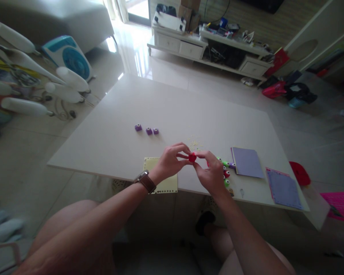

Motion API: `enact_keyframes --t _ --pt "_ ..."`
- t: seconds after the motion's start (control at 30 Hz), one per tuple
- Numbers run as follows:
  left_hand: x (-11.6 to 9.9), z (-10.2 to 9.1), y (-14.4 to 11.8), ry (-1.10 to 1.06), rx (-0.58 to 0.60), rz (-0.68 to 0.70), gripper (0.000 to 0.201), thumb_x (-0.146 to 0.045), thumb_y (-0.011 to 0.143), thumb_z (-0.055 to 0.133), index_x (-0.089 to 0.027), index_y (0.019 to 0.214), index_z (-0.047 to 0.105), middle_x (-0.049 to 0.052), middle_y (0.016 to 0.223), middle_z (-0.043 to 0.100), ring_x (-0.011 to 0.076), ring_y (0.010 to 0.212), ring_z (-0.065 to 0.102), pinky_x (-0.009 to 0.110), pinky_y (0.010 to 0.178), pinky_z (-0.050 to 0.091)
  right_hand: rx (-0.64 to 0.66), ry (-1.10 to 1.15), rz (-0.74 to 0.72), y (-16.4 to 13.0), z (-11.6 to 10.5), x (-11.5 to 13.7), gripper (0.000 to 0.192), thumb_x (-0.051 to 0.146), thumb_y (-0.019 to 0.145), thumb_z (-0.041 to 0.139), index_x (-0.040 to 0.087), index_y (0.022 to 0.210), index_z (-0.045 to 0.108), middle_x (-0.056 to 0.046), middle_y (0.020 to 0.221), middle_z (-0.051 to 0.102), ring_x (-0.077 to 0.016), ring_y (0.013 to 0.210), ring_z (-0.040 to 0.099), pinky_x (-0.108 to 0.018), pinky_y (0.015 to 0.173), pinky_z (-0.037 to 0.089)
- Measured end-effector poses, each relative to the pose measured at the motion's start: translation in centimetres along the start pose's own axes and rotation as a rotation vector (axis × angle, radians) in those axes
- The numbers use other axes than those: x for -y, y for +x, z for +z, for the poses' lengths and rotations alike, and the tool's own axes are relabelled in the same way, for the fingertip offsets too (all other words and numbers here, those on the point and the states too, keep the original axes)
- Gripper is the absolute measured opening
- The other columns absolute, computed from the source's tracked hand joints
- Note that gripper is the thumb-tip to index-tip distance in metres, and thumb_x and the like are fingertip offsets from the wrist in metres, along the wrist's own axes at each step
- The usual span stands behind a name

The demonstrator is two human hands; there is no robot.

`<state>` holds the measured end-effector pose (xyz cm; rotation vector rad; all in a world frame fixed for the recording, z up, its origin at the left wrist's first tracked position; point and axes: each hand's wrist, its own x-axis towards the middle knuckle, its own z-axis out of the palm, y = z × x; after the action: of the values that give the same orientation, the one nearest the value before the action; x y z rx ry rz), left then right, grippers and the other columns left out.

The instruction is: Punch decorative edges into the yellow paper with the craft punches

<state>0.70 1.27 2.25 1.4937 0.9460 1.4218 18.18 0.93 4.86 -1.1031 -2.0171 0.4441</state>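
Between the fingertips of both hands is a small red craft paper punch, above the table near its front edge. My left hand, with a watch on its wrist, pinches it from the left. From the right, my right hand grips it with thumb and index finger. Under my left wrist lies a yellow sheet with small holes punched along its edges. Tiny yellow paper bits are scattered just beyond my hands. Several green, red and purple punches stand beside my right hand, partly hidden by it.
Three purple punches stand farther left on the white table. At the right are a stack of purple paper and another purple sheet with punched edges. A blue-and-white fan stands on the floor at the left.
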Motion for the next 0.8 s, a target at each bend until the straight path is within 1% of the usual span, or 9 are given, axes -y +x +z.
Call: enact_keyframes --t 0.13,0.3,0.6,0.7,0.8 --pt "-0.02 0.04 -0.12 0.022 0.007 0.005 0.021 -0.026 0.078 0.083 -0.016 0.089 0.069 0.004 0.092 0.067 0.0136 0.084 0.070 0.029 0.076 0.067 0.007 -0.027 0.005 -0.06 -0.03 -0.06 0.026 0.009 0.083 0.066 0.025 0.104 0.067 -0.003 0.101 0.075 -0.0229 0.095 0.070 -0.037 0.085 0.055" --pt "-0.03 0.11 -0.26 0.035 0.016 -0.002 0.019 -0.023 0.079 0.081 -0.016 0.092 0.069 0.004 0.093 0.066 0.0136 0.086 0.069 0.030 0.077 0.067 0.007 -0.051 0.002 -0.08 -0.05 -0.04 0.026 0.008 0.081 0.069 0.025 0.101 0.067 -0.003 0.096 0.074 -0.0221 0.089 0.070 -0.035 0.080 0.055" --pt "0.28 0.38 -0.52 0.028 0.005 0.009 0.017 -0.020 0.080 0.079 -0.016 0.093 0.067 0.003 0.095 0.065 0.0133 0.087 0.068 0.030 0.078 0.067 0.002 -0.056 -0.007 -0.14 0.00 -0.11 0.023 0.009 0.082 0.068 0.024 0.099 0.065 -0.003 0.094 0.073 -0.0225 0.088 0.070 -0.035 0.079 0.055" --pt "0.30 0.28 -0.36 -0.007 -0.015 -0.027 0.021 -0.023 0.078 0.082 -0.016 0.092 0.067 0.003 0.095 0.064 0.0136 0.088 0.069 0.031 0.078 0.067 0.035 -0.024 0.001 0.06 -0.14 -0.37 0.023 0.011 0.084 0.068 0.024 0.103 0.066 -0.004 0.097 0.073 -0.0228 0.092 0.069 -0.036 0.082 0.055" --pt "0.44 0.21 -0.22 -0.042 -0.036 -0.082 0.028 -0.028 0.074 0.085 -0.016 0.091 0.067 0.004 0.097 0.065 0.0145 0.089 0.069 0.032 0.078 0.067 0.073 0.003 -0.005 0.31 -0.23 -0.65 0.028 0.012 0.086 0.066 0.024 0.111 0.065 -0.005 0.104 0.072 -0.0225 0.096 0.068 -0.037 0.086 0.056"
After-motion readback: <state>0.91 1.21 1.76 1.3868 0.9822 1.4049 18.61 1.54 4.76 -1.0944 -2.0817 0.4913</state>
